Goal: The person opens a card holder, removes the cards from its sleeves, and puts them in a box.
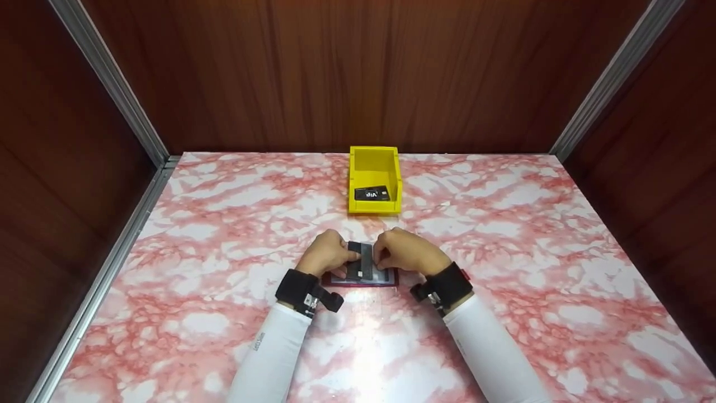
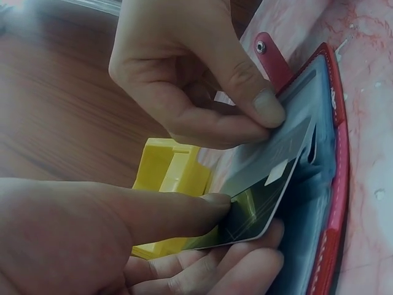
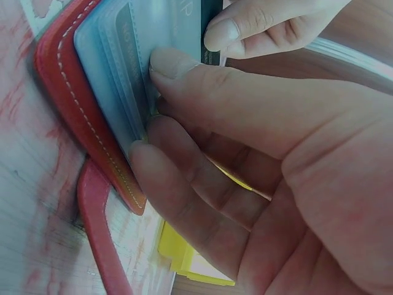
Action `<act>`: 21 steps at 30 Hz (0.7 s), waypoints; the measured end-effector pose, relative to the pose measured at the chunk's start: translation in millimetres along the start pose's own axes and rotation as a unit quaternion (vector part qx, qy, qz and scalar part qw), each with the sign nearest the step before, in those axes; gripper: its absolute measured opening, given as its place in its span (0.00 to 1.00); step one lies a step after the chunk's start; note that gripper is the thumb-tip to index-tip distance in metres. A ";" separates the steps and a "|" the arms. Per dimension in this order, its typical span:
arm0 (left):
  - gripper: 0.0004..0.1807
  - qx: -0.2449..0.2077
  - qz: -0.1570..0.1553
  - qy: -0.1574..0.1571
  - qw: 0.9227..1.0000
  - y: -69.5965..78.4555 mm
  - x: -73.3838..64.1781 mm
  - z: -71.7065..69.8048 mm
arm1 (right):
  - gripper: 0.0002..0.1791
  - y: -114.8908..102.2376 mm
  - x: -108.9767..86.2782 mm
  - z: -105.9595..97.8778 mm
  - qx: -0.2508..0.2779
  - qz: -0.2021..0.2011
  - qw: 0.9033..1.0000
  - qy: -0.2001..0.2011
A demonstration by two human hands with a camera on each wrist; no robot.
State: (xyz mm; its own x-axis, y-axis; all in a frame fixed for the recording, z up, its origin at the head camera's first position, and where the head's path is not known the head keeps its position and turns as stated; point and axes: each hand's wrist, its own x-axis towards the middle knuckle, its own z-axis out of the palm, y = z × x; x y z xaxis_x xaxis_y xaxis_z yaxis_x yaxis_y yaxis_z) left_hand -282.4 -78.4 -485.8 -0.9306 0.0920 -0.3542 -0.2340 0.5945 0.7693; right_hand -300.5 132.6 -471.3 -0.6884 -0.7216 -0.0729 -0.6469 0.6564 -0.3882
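A red card holder [image 1: 363,285] with clear plastic sleeves lies opened on the table. My left hand [image 1: 326,254] pinches a black card [image 2: 255,212] with a chip, thumb on top and fingers beneath. Part of the card sits inside a clear sleeve [image 3: 178,40], and its dark end sticks out toward the left hand. Opposite it, my right hand [image 1: 413,253] pinches the edge of that sleeve between thumb and fingers. More sleeves show beneath in the right wrist view. The holder's red snap strap [image 2: 272,61] stands out from its side.
Beyond the hands stands a yellow bin [image 1: 375,207] with a black card [image 1: 371,193] marked VIP in it. Wood-pattern panels [image 1: 268,78] close off the back and both sides of the pink marbled table [image 1: 224,246].
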 end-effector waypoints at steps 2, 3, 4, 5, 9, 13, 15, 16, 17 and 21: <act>0.22 0.001 0.001 0.001 1.000 -0.2 -0.3 -0.5 | 0.04 -0.4 -0.3 -0.7 -0.005 0.001 1.000 -0.002; 0.22 -0.001 0.003 0.000 1.000 -0.3 -0.3 -0.5 | 0.04 -0.9 -0.6 -1.3 -0.008 0.003 1.000 -0.003; 0.22 -0.003 0.005 -0.001 1.000 -0.4 -0.4 -0.3 | 0.04 -1.3 -0.8 -1.7 -0.013 0.004 1.000 -0.004; 0.22 -0.006 0.007 -0.003 1.000 -0.5 -0.5 0.0 | 0.04 -1.8 -1.0 -2.1 -0.017 0.005 1.000 -0.005; 0.21 -0.018 0.015 -0.009 1.000 -0.7 -0.5 1.3 | 0.03 -3.8 -1.1 -3.1 -0.028 -0.001 1.000 -0.001; 0.21 -0.024 0.015 -0.007 1.000 -0.9 0.1 1.6 | 0.03 -4.8 -0.3 -2.4 -0.026 -0.009 1.000 0.002; 0.21 -0.025 0.013 -0.007 1.000 -1.0 0.4 1.9 | 0.03 -4.8 0.2 -1.3 -0.024 -0.010 1.000 0.001; 0.21 -0.024 0.013 -0.007 1.000 -1.0 0.4 2.0 | 0.03 -5.0 0.3 -0.9 -0.022 -0.007 1.000 0.000; 0.20 -0.025 0.012 -0.007 1.000 -1.1 0.5 2.1 | 0.03 -5.1 0.5 -0.5 -0.020 -0.005 1.000 0.000; 0.19 -0.026 0.009 -0.007 1.000 -1.5 0.1 2.6 | 0.03 -5.3 1.4 1.0 -0.016 -0.002 1.000 0.002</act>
State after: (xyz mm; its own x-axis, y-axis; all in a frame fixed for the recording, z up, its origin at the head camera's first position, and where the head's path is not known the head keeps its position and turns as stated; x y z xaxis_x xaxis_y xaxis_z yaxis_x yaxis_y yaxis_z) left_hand -281.4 -77.2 -488.4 -0.9308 0.1131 -0.3475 -0.2324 0.5506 0.8017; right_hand -297.7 127.9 -470.3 -0.6868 -0.7237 -0.0684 -0.6601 0.6603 -0.3583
